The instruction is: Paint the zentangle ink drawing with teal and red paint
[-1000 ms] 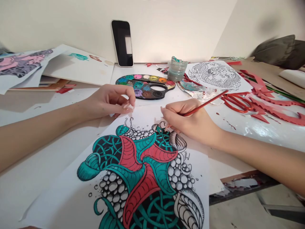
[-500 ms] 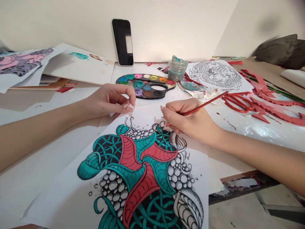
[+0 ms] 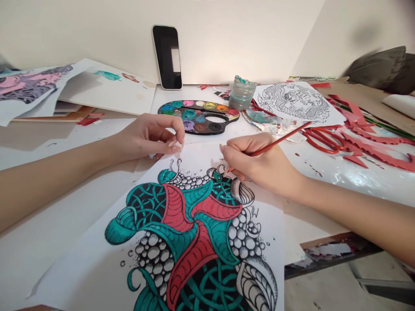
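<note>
My right hand is closed round a thin paintbrush with a red handle. Its tip points down at the upper part of a patterned drawing on white paper, and the fingers mostly hide it. Teal and red fill many of the drawing's shapes; pebble-like circles and some leaf shapes are uncoloured. By the sheet's upper edge, my left hand rests with fingers curled and tips close to the thumb. Whether anything is pinched there, I cannot make out.
Behind the hands lies a black paint palette, with a jar of cloudy water beside it. A phone leans on the wall. Red-handled scissors, red paper scraps and a dragon drawing lie to the right; a white board sits left.
My right hand and the paintbrush have shifted very slightly over the top of the drawing. My left hand stays in place.
</note>
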The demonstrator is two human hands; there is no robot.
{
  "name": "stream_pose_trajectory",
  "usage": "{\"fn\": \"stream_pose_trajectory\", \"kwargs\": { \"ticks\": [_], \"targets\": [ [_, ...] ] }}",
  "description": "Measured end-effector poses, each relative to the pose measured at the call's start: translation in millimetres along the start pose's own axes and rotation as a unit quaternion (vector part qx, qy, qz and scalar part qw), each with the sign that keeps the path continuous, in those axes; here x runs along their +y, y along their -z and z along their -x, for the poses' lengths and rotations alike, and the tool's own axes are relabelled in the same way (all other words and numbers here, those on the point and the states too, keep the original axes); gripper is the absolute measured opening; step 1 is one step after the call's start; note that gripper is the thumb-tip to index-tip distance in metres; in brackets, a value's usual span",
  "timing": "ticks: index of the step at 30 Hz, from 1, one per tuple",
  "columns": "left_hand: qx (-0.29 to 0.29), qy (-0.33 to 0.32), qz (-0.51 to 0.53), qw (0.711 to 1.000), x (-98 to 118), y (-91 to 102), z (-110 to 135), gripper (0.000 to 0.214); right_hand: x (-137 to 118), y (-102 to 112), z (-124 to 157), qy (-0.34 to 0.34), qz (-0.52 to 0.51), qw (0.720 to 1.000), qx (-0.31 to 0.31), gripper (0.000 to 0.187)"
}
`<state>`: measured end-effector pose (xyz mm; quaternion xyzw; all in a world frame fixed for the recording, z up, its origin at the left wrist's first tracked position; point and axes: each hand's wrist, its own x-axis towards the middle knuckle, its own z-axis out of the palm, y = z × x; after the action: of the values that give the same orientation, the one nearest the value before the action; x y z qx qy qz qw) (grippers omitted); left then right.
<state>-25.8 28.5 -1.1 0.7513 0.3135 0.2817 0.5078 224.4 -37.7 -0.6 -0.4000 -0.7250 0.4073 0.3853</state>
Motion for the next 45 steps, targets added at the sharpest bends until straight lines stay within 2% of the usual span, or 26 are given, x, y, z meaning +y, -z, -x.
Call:
{"fn": "stream_pose_trajectory", "kwargs": {
  "ticks": [5,10,22,29,37,45],
  "targets": [
    [-0.003,-0.016,-0.022,1.000,-1,0.3,0,0.011,0,1,0,0.021,0.011,1.000,-0.006,0.044],
    [-0.014,-0.021,-0.026,0.999,-2,1.5,0,0.012,-1,1,1,0.004,0.004,1.000,0.000,0.044],
    [-0.032,-0.035,-0.027,0.998,-9,7.6,-4,0.013,0,0,0,0.014,0.003,1.000,0.002,0.047],
    [-0.041,-0.062,-0.054,0.996,-13,12.5,-7,0.013,4,2,-4,0.032,0.010,0.999,0.032,0.045],
    [-0.025,-0.040,-0.041,0.998,-6,5.9,-3,0.011,4,1,-2,0.028,0.004,1.000,0.007,0.043],
    [-0.032,-0.043,-0.065,0.996,-8,8.6,-6,0.012,4,1,-2,0.030,0.021,0.999,0.011,0.045]
  ]
}}
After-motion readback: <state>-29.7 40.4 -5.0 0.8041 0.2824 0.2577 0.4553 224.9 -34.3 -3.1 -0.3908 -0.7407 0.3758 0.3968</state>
